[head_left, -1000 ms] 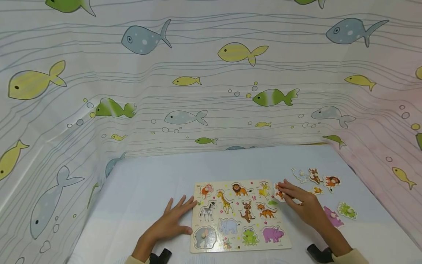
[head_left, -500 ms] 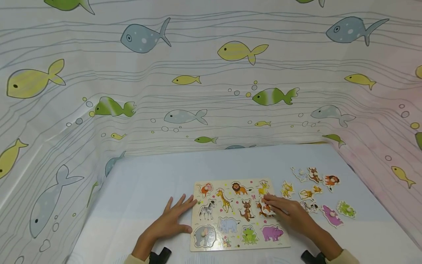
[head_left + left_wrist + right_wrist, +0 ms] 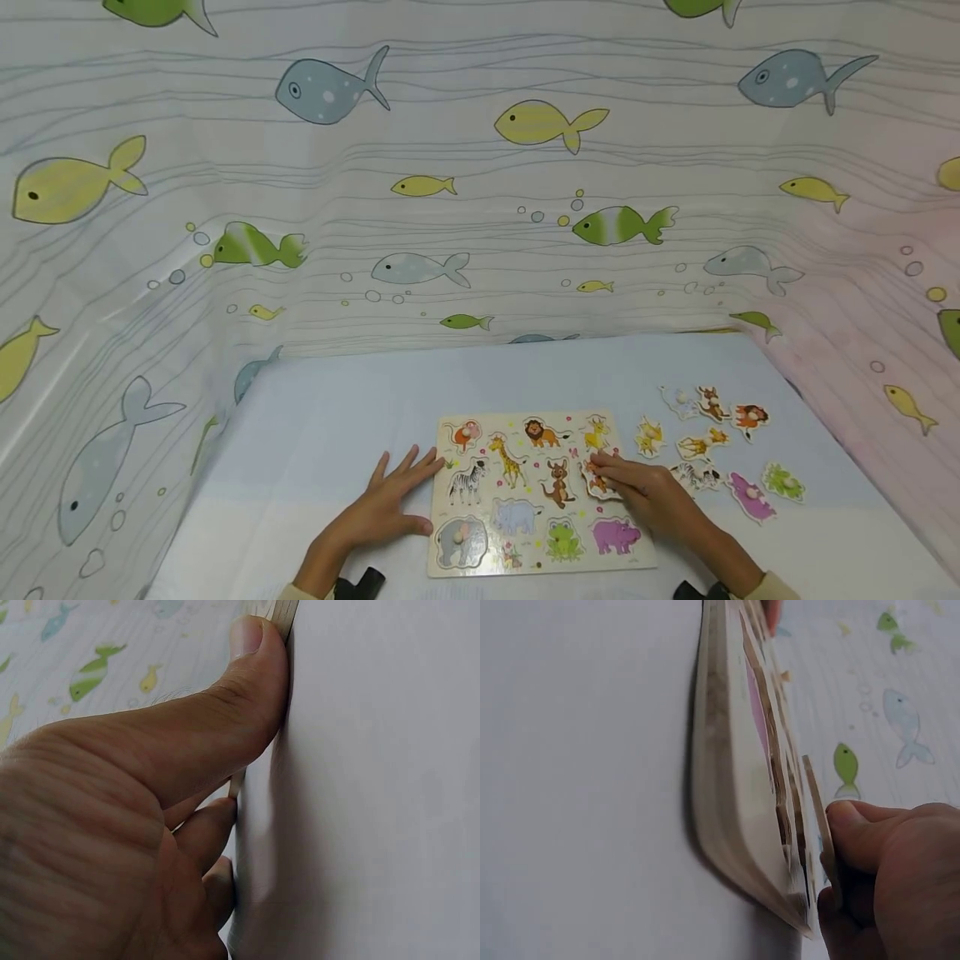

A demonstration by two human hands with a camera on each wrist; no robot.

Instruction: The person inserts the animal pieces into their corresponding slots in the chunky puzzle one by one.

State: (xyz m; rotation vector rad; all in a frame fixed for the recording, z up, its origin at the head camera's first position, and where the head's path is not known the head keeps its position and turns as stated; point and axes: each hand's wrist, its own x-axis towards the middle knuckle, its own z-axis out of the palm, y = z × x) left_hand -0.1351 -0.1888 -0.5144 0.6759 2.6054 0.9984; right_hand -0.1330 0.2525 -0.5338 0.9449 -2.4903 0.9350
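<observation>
The right hand [image 3: 660,500] pinches an orange piece [image 3: 598,487] between thumb and fingers, over the board [image 3: 532,552] just right of the kangaroo picture [image 3: 557,483]. The right wrist view shows it edge-on and slightly off the board's face, likely so it can be lined up. The left hand [image 3: 386,500] grasps nothing; its fingers are spread and its thumb touches the board's left edge, presumably to keep it from sliding. The zebra [image 3: 696,477], hippo [image 3: 752,498] and frog [image 3: 783,483] pieces lie right of the board on the counter [image 3: 360,400], seemingly for easy reach.
</observation>
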